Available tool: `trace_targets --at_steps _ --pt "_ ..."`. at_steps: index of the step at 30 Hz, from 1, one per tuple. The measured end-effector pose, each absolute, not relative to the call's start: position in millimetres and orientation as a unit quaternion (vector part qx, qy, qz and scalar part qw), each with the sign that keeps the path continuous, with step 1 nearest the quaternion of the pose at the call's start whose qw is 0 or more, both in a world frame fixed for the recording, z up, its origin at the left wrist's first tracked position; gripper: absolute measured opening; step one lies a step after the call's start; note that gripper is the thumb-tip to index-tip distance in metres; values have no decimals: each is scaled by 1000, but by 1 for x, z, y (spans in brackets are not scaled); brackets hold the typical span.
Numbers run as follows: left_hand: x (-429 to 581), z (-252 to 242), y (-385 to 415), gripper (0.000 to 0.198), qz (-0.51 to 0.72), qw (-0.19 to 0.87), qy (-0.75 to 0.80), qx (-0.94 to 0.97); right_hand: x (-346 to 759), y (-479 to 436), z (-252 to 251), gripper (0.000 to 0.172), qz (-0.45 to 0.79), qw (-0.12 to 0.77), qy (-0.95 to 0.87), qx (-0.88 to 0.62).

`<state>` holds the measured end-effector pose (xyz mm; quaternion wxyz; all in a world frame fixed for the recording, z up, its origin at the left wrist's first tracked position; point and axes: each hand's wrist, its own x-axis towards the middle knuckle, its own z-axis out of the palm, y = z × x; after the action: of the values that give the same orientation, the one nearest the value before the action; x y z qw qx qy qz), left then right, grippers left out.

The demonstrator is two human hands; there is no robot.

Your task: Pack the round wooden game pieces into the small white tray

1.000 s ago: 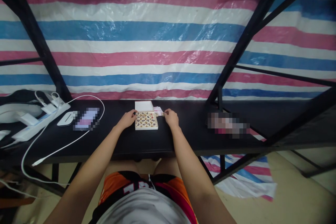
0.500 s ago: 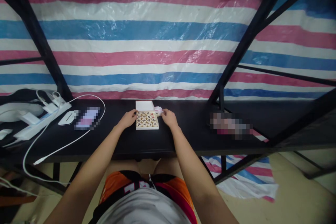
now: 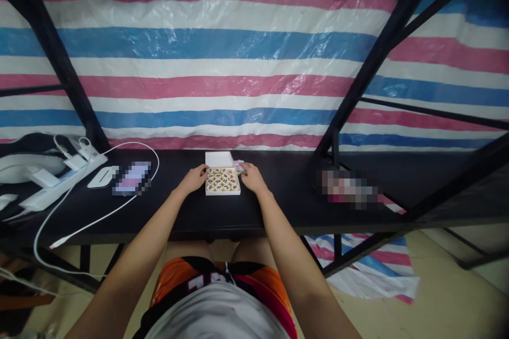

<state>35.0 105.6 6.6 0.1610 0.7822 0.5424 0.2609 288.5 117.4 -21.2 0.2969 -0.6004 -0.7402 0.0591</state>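
Observation:
A white box (image 3: 222, 194) with its lid (image 3: 219, 159) raised at the back stands on the dark table. Rows of round Chinese chess pieces (image 3: 218, 180) with black characters fill it, and one at the upper right has a red mark. My left hand (image 3: 194, 179) is closed at the box's left rim, thumb and fingers on the edge. Beside the right rim, my right hand (image 3: 253, 177) has its fingers bent together on a small folded pale sheet (image 3: 239, 164). Those fingers partly cover the sheet, and its far side alone shows clearly.
To the left lie a blurred-out phone (image 3: 132, 178), a white flat device (image 3: 102, 177), a power strip (image 3: 59, 183) with plugs, and a loose white cable (image 3: 95, 222). A blurred object (image 3: 350, 188) is on the right. Black metal posts (image 3: 358, 85) and a striped tarp (image 3: 218, 42) stand behind.
My right hand has moved slightly left, closer to the box, and covers more of the folded sheet. My left hand and the box have hardly moved.

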Motion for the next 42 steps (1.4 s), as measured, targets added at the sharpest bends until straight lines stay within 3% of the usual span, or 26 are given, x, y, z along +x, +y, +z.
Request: trace_targets --at_steps 24,31,35,42 --pt "34 6 107 35 258 168 544 781 284 115 -16 54 72 321 -772 -544" --pt "35 9 103 35 260 169 543 781 275 106 -4 31 77 392 -743 -536" --pt "35 8 103 35 258 168 546 779 266 101 -2 16 118 370 -770 -507" --pt "35 8 103 35 264 167 541 781 271 98 -3 20 182 373 -784 -462"
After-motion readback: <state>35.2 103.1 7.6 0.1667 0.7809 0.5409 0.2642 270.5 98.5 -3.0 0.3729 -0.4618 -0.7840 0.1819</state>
